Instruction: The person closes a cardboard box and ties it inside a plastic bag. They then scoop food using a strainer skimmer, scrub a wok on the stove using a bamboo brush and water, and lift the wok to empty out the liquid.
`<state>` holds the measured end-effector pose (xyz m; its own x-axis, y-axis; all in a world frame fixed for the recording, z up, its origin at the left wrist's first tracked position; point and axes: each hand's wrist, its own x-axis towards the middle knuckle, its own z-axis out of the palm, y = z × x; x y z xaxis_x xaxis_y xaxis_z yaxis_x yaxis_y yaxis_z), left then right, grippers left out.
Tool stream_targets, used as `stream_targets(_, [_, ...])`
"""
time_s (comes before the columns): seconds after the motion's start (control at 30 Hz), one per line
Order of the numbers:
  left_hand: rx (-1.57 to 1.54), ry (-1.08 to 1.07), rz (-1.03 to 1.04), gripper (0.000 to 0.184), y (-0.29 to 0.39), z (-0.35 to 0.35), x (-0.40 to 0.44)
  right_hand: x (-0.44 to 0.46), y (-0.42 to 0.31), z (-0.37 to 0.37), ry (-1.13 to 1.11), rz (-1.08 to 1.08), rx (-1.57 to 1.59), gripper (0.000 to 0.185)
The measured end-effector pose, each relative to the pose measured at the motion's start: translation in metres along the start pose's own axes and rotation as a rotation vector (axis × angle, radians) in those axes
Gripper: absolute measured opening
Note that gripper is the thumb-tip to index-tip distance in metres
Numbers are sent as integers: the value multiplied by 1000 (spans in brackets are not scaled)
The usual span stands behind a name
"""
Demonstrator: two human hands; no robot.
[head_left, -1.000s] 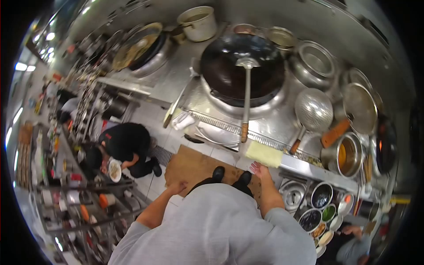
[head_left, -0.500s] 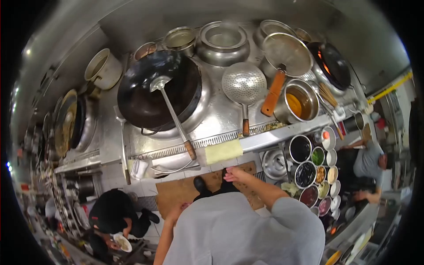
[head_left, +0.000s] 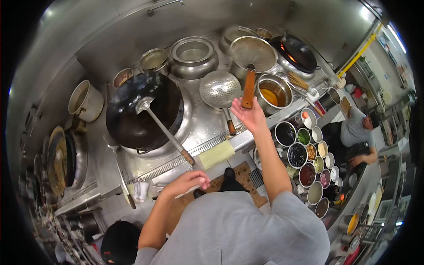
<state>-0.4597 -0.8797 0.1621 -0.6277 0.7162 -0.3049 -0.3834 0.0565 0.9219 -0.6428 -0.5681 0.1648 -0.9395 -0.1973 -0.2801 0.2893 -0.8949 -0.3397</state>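
My right hand (head_left: 251, 115) reaches over the stove's front edge, palm up, fingers apart. It is at the end of the wooden handle of a round strainer (head_left: 254, 54), which rests over a pot; whether they touch I cannot tell. Left of it lies a perforated skimmer (head_left: 219, 89) with a wood-tipped handle. My left hand (head_left: 187, 182) hangs loosely curled, nothing seen in it, below the handle end of a wok spatula (head_left: 165, 128). That spatula leans across a large black wok (head_left: 132, 123). A steel pot of orange-brown liquid (head_left: 274, 95) stands right of my right hand.
A folded yellowish cloth (head_left: 216, 154) hangs on the stove edge. Several ingredient containers (head_left: 297, 155) crowd the right side. A flame shows under the far-right wok (head_left: 298, 53). One person (head_left: 357, 128) is at the right; another person's dark cap (head_left: 121, 243) is at lower left.
My right hand has risen from beside my body to the strainer's handle. My left hand has lifted forward. The view has shifted, and the person at lower left is now mostly hidden.
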Motion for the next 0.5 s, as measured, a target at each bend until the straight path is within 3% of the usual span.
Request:
stream_targets(0.13, [64,-12,2,30,43,11,61,35,-37,-8,85,-78,37,26])
stream_targets(0.17, [87,-56,-1,30,50,11,75,48,-45,-20,-24,-2,123,17])
stream_targets(0.23, [47,75,49,38,71,13,115,57,-48,-38,-218,69,73,10])
stream_targets(0.3, [-34,202,70,48,86,27,155,25,-52,-30,-124,-47,-117,19])
stream_targets(0.33, [-67,271,83,52,94,37,178,33,-50,-46,-321,-318,-547,23])
stream_targets(0.37, [-103,362,100,56,100,42,198,35,-55,-36,-169,-105,-299,31])
stream_targets(0.4, [-179,304,105,60,109,43,222,10,-65,-10,-54,-143,-311,35])
stream_targets(0.43, [-257,279,105,65,115,40,241,-8,-71,-5,-109,-204,-387,37])
stream_targets(0.5, [-465,-50,110,72,122,12,286,-22,-90,-4,-131,-41,-579,34])
